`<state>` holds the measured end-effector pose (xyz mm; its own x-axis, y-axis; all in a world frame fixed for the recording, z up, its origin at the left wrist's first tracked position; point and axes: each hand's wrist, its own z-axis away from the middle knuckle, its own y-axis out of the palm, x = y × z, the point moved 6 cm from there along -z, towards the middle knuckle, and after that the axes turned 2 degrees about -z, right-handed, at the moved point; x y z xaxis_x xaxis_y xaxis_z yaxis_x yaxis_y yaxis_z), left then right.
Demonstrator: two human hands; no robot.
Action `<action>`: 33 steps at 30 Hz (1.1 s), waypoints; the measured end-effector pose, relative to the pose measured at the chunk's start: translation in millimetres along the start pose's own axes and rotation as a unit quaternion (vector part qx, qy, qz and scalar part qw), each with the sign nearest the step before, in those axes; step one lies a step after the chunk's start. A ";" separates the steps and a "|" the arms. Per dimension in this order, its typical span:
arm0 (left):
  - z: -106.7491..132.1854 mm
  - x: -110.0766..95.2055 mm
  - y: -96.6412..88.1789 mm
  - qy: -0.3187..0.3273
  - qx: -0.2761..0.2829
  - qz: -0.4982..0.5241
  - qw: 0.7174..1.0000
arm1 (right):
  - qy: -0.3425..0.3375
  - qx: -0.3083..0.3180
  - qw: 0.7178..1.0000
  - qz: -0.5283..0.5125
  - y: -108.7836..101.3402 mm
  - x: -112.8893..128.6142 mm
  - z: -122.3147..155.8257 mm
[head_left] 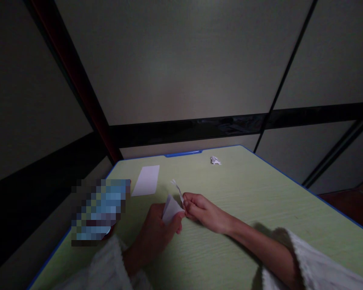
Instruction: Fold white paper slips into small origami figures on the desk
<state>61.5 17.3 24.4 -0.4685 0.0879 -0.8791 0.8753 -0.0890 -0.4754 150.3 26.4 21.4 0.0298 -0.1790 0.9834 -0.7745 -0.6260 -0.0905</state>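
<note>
My left hand (pixel 159 229) is closed on a piece of folded white paper (pixel 172 210), whose pointed corner sticks up between thumb and fingers. Close beside it, my right hand (pixel 201 209) pinches a thin white paper strip (pixel 180 192) that rises up and to the left with a split, frayed-looking tip. Whether the strip and the folded paper are joined I cannot tell, as the fingers cover the spot where they come together. Both hands are just above the table, near its middle.
A flat white sheet (pixel 147 180) lies on the pale green table (pixel 248 185) at the back left. Near the far edge sits a small crumpled or folded white paper piece (pixel 215 160). A pixelated bluish object (pixel 101 211) is at the left edge. Behind the table stand panelled doors (pixel 184 72).
</note>
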 end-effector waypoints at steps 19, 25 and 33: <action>-10.9 16.2 22.1 -0.050 0.124 0.117 0.984 | -0.003 -0.198 0.980 -0.001 -45.8 -3.1 -5.8; -10.0 16.3 30.1 -0.037 0.180 0.168 0.968 | 0.004 -0.155 0.988 -0.003 -16.3 -0.1 -2.0; -13.3 10.4 15.9 -0.047 0.122 0.312 0.941 | -0.006 -0.208 0.977 -0.046 -36.4 -1.7 -2.1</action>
<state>72.1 29.9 8.2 0.1097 -0.1443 -0.9834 0.9350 -0.3207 0.1513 177.1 51.1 23.4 0.1162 -0.1466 0.9823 -0.9582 -0.2770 0.0720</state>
